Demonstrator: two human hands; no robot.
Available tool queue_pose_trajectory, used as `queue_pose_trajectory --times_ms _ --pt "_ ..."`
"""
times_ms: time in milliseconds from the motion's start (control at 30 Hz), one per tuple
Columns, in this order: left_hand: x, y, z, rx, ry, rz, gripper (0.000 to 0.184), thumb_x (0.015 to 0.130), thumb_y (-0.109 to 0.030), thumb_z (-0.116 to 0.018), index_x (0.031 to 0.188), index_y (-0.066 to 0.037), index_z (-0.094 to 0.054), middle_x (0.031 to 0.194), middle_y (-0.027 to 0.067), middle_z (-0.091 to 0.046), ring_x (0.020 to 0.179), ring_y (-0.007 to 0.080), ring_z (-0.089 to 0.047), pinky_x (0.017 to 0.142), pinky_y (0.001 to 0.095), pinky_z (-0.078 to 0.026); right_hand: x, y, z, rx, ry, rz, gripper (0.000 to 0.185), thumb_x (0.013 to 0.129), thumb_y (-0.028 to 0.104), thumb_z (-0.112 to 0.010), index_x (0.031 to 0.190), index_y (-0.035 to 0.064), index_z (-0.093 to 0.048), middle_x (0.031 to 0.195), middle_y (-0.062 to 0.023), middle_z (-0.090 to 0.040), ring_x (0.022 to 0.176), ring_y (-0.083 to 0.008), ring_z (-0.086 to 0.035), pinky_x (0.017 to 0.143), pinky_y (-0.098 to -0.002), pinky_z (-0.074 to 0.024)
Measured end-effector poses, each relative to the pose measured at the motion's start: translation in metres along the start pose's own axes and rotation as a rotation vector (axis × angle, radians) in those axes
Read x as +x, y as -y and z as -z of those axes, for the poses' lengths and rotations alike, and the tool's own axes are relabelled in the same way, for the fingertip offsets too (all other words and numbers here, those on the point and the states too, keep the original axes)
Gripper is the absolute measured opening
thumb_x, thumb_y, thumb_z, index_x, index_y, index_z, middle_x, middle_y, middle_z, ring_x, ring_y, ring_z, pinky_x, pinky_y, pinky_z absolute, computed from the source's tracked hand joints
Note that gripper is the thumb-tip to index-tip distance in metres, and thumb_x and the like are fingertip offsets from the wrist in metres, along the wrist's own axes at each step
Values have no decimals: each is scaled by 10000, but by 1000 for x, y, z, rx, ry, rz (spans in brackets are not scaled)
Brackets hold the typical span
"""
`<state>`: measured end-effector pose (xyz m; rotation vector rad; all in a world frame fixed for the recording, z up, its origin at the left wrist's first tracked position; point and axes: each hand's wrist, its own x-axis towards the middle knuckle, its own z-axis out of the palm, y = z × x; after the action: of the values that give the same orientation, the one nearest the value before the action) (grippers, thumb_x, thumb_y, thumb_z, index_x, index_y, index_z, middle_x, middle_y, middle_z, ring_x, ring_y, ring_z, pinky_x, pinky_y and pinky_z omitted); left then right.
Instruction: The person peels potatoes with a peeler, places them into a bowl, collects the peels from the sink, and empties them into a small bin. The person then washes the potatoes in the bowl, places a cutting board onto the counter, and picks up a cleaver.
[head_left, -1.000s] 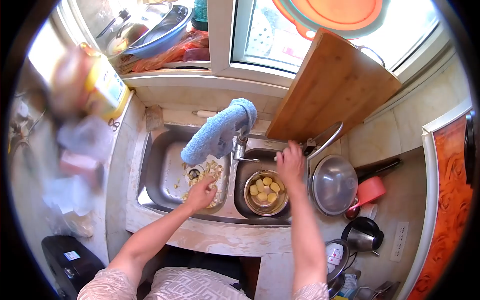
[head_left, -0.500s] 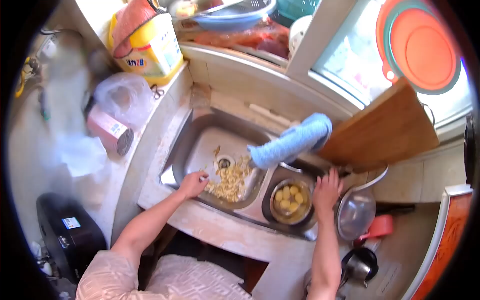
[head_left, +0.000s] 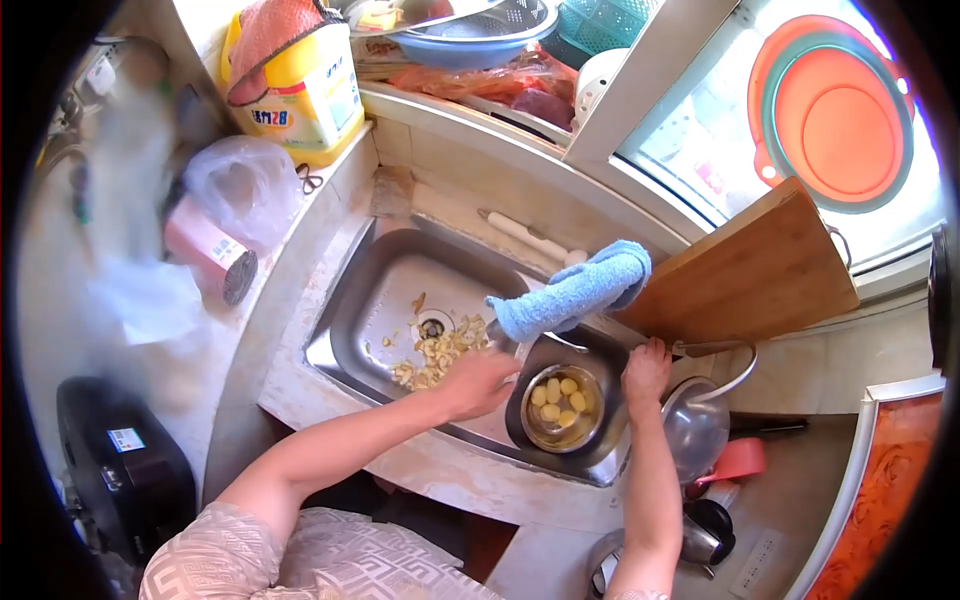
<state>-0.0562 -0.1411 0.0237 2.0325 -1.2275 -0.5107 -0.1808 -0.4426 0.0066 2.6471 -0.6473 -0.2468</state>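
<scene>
My left hand [head_left: 480, 383] is over the divider of the steel double sink, its fingers drawn together and pointing at the bowl; whatever may be between them is too small to make out. Pale peelings [head_left: 440, 352] lie around the drain in the larger basin [head_left: 385, 275]. In the smaller basin stands a round metal bowl [head_left: 590, 425] with several peeled, yellowish potatoes [head_left: 550, 396] in water. My right hand [head_left: 647, 370] rests at the right rim of that basin, fingers extended and partly hidden. Over the faucet hangs a blue cloth [head_left: 575, 292].
A wooden cutting board [head_left: 745, 270] leans behind the sink at right. Right of my right hand are a metal strainer [head_left: 700, 425], a red-handled item [head_left: 742, 458] and a kettle [head_left: 705, 530]. A yellow jug [head_left: 315, 90], plastic bag [head_left: 245, 190] and black appliance [head_left: 125, 470] stand left.
My left hand has moved right, from the larger basin's front edge to the divider beside the bowl. My right hand stays at the rim. The view has shifted slightly.
</scene>
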Motion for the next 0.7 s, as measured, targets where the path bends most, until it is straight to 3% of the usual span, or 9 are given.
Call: queue_pose_trajectory --times_ms 67,200,267,333,400,467,600,667,700 --pt "31 -16 -16 6 -72 -80 432 794 -171 -609 1210 -86 -531 1201 107 -565 1095 285 -524 865 424 -432 -16 7 -8 159 -297 -118 168 820 152 -548 876 9 -615 1156 -173 -550 1044 -310 -511 925 -421 -387" --pt "62 -25 -44 -35 -170 -130 478 801 -184 -601 1254 -78 -490 1323 88 -485 1194 254 -460 932 451 -379 -46 18 -12 578 -143 -368 228 868 173 -526 841 -41 -602 1335 -244 -417 1047 -387 -504 918 -475 -385" --pt "69 -19 -69 102 -219 -261 537 805 -196 -594 1301 -64 -437 1377 86 -431 1226 247 -431 967 459 -342 -59 29 -34 399 -297 -234 227 873 169 -527 839 -44 -596 1400 -260 -320 1008 -412 -523 892 -486 -402" --pt "66 -30 -63 121 -181 -233 563 806 -197 -590 1319 -53 -411 1370 96 -431 1248 251 -408 993 441 -327 -77 67 -36 350 -515 -202 210 873 159 -530 831 -40 -584 1262 -267 -475 917 -422 -559 815 -479 -443" --pt "66 -32 -48 30 63 -99 555 805 -204 -589 1314 -55 -422 1362 102 -436 1262 255 -393 999 444 -322 -93 122 -14 990 -336 -454 200 887 160 -525 841 -29 -569 965 -221 -627 758 -389 -589 694 -452 -477" --pt "56 -16 -54 101 16 -158 493 818 -208 -579 1274 -52 -472 1310 109 -486 1233 266 -424 993 440 -328 -103 162 -29 1268 -127 -710 192 914 187 -525 843 9 -536 662 -114 -603 586 -264 -562 562 -353 -472" --pt "51 18 -59 -91 -188 -226 379 851 -217 -561 1191 -48 -556 1155 107 -595 1108 248 -543 932 389 -404 -91 198 8 2075 -42 -949 202 929 225 -532 841 45 -507 627 -52 -557 540 -134 -519 495 -250 -431" --pt "36 38 -55 -614 -165 436 362 868 -210 -565 1187 -38 -553 1087 92 -630 992 215 -611 829 366 -474 -80 207 46 2083 -50 -755 213 940 240 -519 829 62 -485 653 -22 -547 563 -83 -518 475 -207 -408" --pt "27 49 -40 -653 -241 418 335 920 -277 -503 1146 -37 -566 996 98 -650 842 200 -638 708 341 -504 -70 216 54 2144 -71 -706 225 944 249 -505 830 56 -499 674 -27 -544 554 -95 -506 489 -226 -414"
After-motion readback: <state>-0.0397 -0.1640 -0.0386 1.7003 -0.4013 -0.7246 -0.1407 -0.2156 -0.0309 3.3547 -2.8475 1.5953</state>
